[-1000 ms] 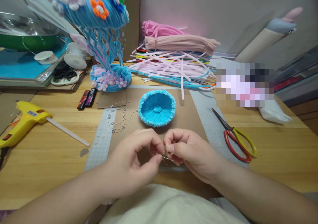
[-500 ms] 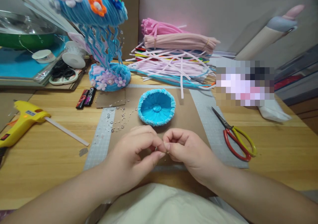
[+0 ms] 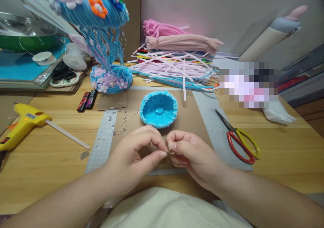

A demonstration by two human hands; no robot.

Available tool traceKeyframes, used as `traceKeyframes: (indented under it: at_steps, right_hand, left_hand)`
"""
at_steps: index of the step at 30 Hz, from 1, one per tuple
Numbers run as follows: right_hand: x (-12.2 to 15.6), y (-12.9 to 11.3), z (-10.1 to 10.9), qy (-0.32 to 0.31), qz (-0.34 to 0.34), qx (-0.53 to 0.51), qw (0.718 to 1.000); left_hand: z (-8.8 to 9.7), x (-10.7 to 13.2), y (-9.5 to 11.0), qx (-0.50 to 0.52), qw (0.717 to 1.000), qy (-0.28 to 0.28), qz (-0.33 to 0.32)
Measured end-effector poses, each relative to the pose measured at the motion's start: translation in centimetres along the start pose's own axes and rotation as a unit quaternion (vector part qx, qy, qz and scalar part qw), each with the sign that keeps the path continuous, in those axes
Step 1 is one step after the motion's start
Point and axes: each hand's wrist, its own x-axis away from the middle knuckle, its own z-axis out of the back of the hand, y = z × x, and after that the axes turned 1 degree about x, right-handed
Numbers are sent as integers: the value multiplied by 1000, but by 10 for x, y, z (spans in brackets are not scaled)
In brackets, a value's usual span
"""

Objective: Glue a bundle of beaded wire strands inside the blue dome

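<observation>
Evidently held a thin shiny strand [image 3: 171, 152] pinched between thumb and fingers of the right hand [image 3: 194, 150], and likewise pinched at it with the left hand [image 3: 138, 155], probably to steady so fine a thing. Had a blue bowl-shaped piece [image 3: 162, 118] just beyond the grip, with its hollow in view, presumably for easy reach; beaded strands [image 3: 124, 118] farther out to the left; and scissors [image 3: 234, 130] to the right, with handles nearer, perhaps for quick pickup.

Muted indoor light, soft shadow on the grey wall [image 3: 202, 5], wide-angle edge stretch, pixelated patch [image 3: 249, 86] at right.
</observation>
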Motion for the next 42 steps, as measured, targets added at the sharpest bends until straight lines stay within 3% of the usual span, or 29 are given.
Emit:
traceKeyframes:
  at_steps: [3, 7, 12, 18, 23, 29, 36, 42]
  right_hand:
    - [1, -2, 3, -42, 22, 14, 999]
    - [1, -4, 5, -44, 61, 41, 996]
    - [2, -6, 1, -57, 111, 39, 991]
    - [5, -3, 0, -95, 104, 12, 990]
    - [9, -3, 0, -88, 118, 45, 988]
    - [7, -4, -1, -58, 202, 83, 974]
    - [4, 1, 2, -74, 211, 71, 972]
    - [3, 3, 3, -63, 171, 64, 981]
  left_hand:
    - [-1, -1, -2, 140, 986, 6, 84]
    - [-1, -2, -6, 299, 941, 22, 157]
    - [1, -2, -10, 374, 908, 19, 187]
    - [1, -1, -9, 426, 883, -12, 196]
    - [0, -2, -8, 430, 879, -14, 206]
    - [1, 0, -9, 419, 880, -20, 222]
    - [-1, 0, -6, 411, 889, -10, 202]
    - [-1, -1, -6, 384, 901, 1, 204]
